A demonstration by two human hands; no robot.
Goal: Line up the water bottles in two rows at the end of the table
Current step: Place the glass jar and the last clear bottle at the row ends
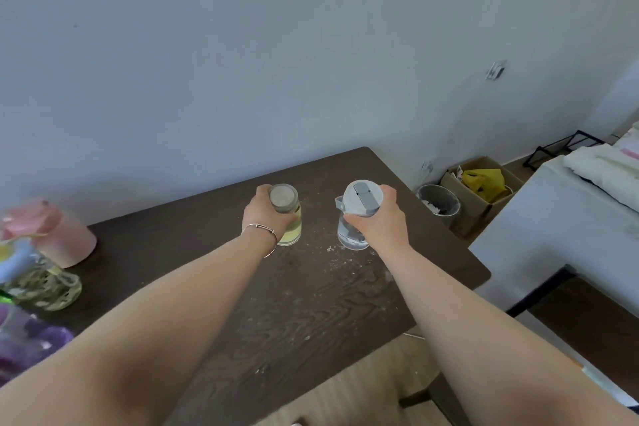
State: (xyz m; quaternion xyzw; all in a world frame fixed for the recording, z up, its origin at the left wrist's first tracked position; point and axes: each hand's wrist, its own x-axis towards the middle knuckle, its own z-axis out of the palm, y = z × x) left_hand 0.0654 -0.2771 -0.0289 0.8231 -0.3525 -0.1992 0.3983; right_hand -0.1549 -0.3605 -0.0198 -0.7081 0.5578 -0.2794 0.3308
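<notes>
My left hand [264,218] grips a yellow-green bottle [289,230] with a pale round lid, upright on the dark wooden table [311,304] near its far end. To its right, my right hand [382,223] holds a clear bottle [351,237] with a white-grey flip lid, also upright on the table. The two bottles stand side by side, a hand's width apart. At the left edge wait more bottles: a pink one [65,239], a clear green-patterned one [45,287] and a purple one [31,342], all blurred.
White crumbs or dust speckle the table between and in front of the two bottles. Beyond the table's right end are a grey bin [439,202] and a cardboard box [480,190] on the floor. A white surface with bedding [605,166] stands to the right.
</notes>
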